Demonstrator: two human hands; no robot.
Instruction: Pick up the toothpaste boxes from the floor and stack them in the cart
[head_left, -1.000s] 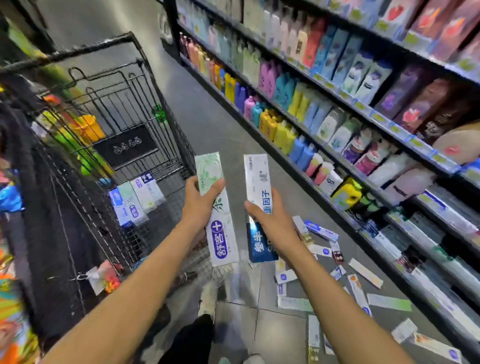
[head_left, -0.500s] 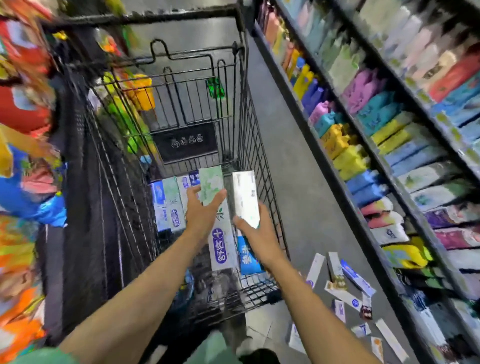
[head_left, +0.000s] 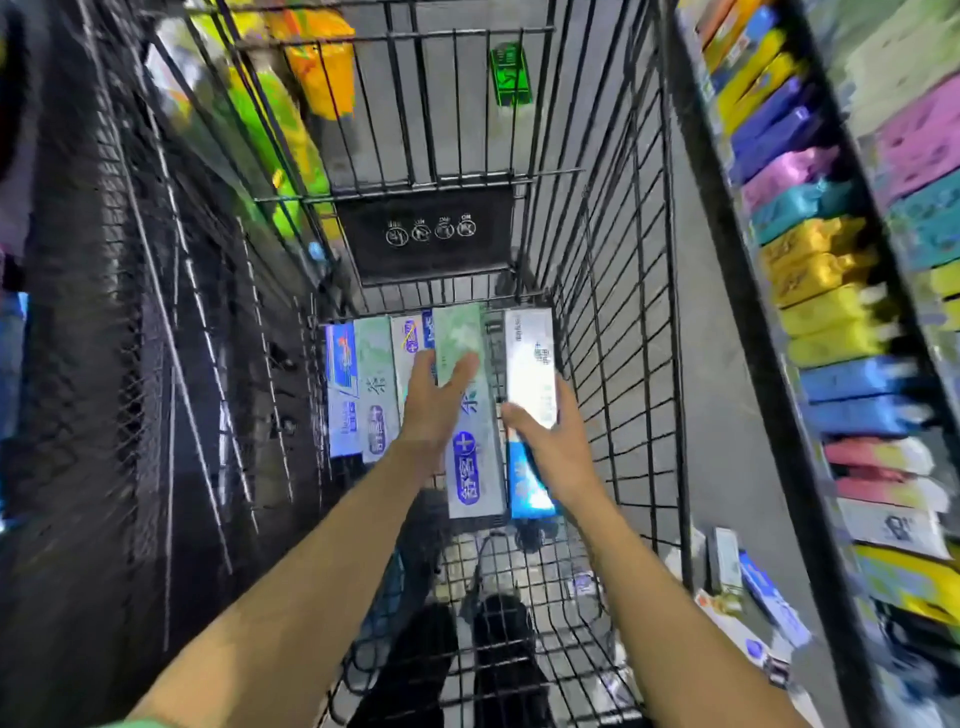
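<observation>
Both my arms reach down into the black wire cart (head_left: 613, 322). My left hand (head_left: 434, 402) grips a long green-and-white toothpaste box (head_left: 470, 457) with a blue oval logo, thumb across its face. My right hand (head_left: 553, 449) holds a white-and-blue toothpaste box (head_left: 530, 364) just right of it, close to the cart's right wall. Three toothpaste boxes (head_left: 363, 384) lie side by side on the cart floor at the far end, left of the held ones. More boxes (head_left: 769, 603) lie scattered on the floor outside the cart at lower right.
Store shelves (head_left: 831, 291) packed with coloured pouches and bottles run along the right side of the grey aisle. A black panel with icons (head_left: 426, 234) hangs on the cart's far wall. Colourful bagged goods (head_left: 291, 104) show through the cart's left mesh.
Both hands have moved lower and deeper into the cart with their boxes, bringing them level with the row on the cart floor. The view has tilted further down.
</observation>
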